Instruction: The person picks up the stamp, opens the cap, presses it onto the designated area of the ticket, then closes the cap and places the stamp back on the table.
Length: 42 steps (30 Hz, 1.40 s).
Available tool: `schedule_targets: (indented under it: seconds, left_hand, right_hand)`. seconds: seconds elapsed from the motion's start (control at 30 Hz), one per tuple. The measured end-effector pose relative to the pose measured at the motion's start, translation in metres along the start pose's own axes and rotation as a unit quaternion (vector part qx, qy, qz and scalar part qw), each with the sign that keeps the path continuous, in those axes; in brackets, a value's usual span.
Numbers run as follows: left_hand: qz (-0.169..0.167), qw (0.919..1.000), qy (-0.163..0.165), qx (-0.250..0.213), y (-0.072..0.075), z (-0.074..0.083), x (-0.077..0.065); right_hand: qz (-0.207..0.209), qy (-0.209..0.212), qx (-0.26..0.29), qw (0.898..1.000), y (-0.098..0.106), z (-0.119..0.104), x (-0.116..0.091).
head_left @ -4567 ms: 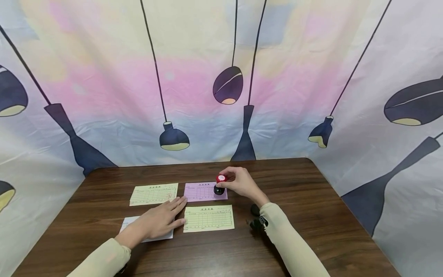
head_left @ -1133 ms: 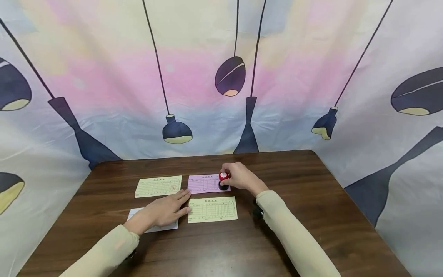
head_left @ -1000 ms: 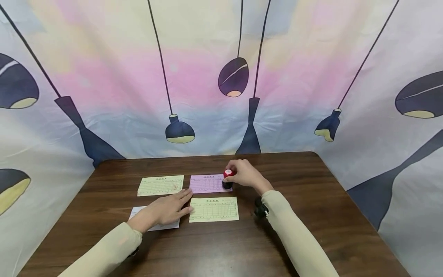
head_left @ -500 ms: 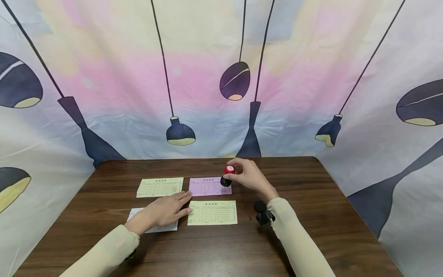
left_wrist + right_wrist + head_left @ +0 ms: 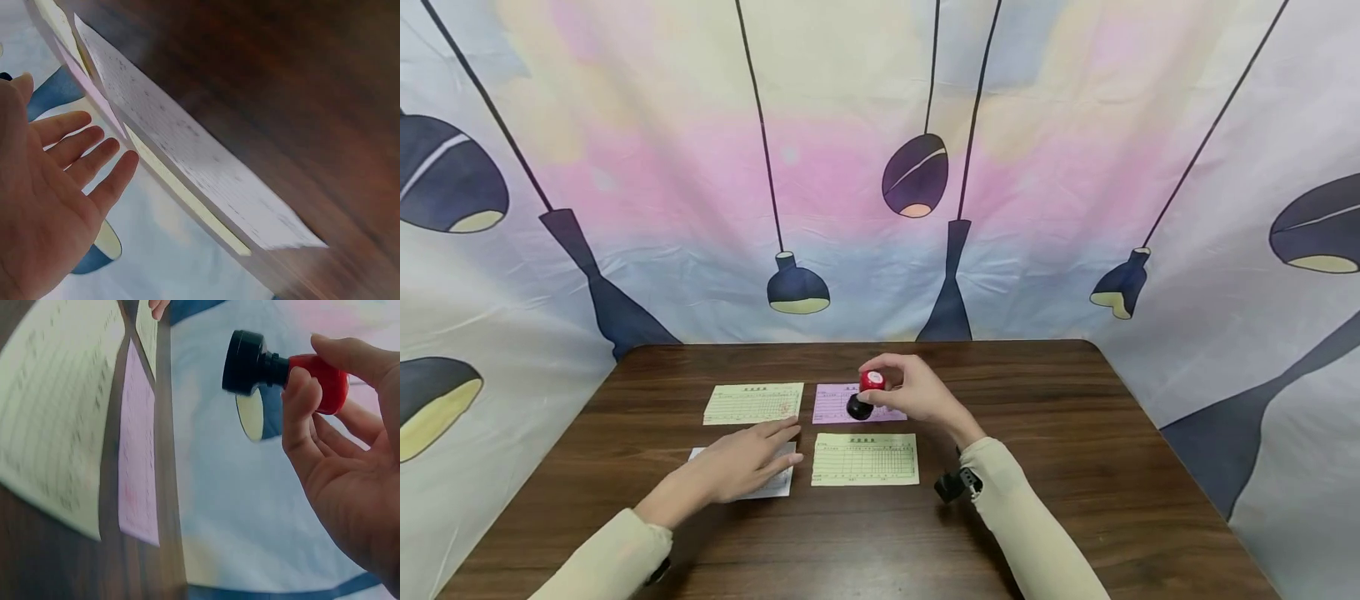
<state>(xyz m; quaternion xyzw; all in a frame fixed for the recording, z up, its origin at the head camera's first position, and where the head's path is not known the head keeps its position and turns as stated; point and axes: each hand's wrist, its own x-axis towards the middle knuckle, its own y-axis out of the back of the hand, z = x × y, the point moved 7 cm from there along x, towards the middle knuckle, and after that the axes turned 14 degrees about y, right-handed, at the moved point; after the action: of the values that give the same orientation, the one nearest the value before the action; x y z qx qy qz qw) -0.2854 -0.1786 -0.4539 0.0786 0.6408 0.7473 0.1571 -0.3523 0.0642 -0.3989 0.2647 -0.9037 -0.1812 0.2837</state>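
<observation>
My right hand [image 5: 883, 385] pinches a stamp [image 5: 863, 394] with a red knob and a black base. It holds the stamp tilted in the air over the pink slip [image 5: 832, 405]. In the right wrist view the stamp [image 5: 275, 364] hangs clear of the pink slip [image 5: 138, 450] and the near yellow slip [image 5: 56, 412]. My left hand [image 5: 758, 454] is flat with straight fingers over the white slip [image 5: 779, 483]. The left wrist view shows the left hand [image 5: 56, 187] raised off the white slip [image 5: 187, 153] and holding nothing.
Another yellow slip [image 5: 752, 403] lies at the back left, and a yellow slip [image 5: 865, 458] lies near the middle of the dark wooden table [image 5: 1075, 433]. A printed curtain [image 5: 880, 167] closes in the back and both sides.
The right hand has lifted the stamp off the pink slip's right end and carried it left, tilted. The left hand has drawn back from the near yellow slip and risen.
</observation>
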Motion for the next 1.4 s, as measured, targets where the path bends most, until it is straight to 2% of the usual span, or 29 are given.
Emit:
schedule_targets:
  seconds: [0.1,0.3,0.4,0.5,0.6,0.73,0.93,1.1,1.4]
  left_hand:
    - [0.007,0.9999,0.01,-0.007,0.003,-0.007,-0.016]
    - [0.055,0.9984,0.01,0.001,0.01,-0.017,-0.049]
    - [0.062,0.9978,0.022,0.009,0.009,-0.024,-0.064]
    - [0.059,0.9975,0.034,0.015,0.007,-0.03,-0.075]
    - [0.064,0.9969,0.043,0.018,0.006,-0.036,-0.083]
    - [0.068,0.9961,0.053,0.018,0.003,-0.042,-0.091]
    - [0.024,0.996,0.086,0.003,-0.008,-0.053,-0.104]
    - [-0.018,0.9924,0.12,-0.023,-0.021,-0.064,-0.116]
    - [-0.066,0.9868,0.14,-0.046,-0.033,-0.076,-0.125]
  right_hand:
    - [-0.023,-0.018,0.05,0.998,-0.016,-0.002,0.003]
    - [-0.072,-0.034,0.104,0.991,-0.048,-0.007,0.008]
    - [-0.092,-0.025,0.091,0.991,-0.062,-0.01,0.012]
    - [-0.101,-0.006,0.05,0.994,-0.074,-0.014,0.016]
    - [-0.101,0.009,0.012,0.995,-0.085,-0.019,0.02]
    - [-0.112,0.022,0.007,0.993,-0.103,-0.024,0.023]
    - [-0.129,0.037,0.044,0.99,-0.124,-0.028,0.023]
    - [-0.133,0.014,0.077,0.988,-0.133,-0.026,0.021]
    - [-0.153,-0.01,0.088,0.984,-0.146,-0.022,0.019]
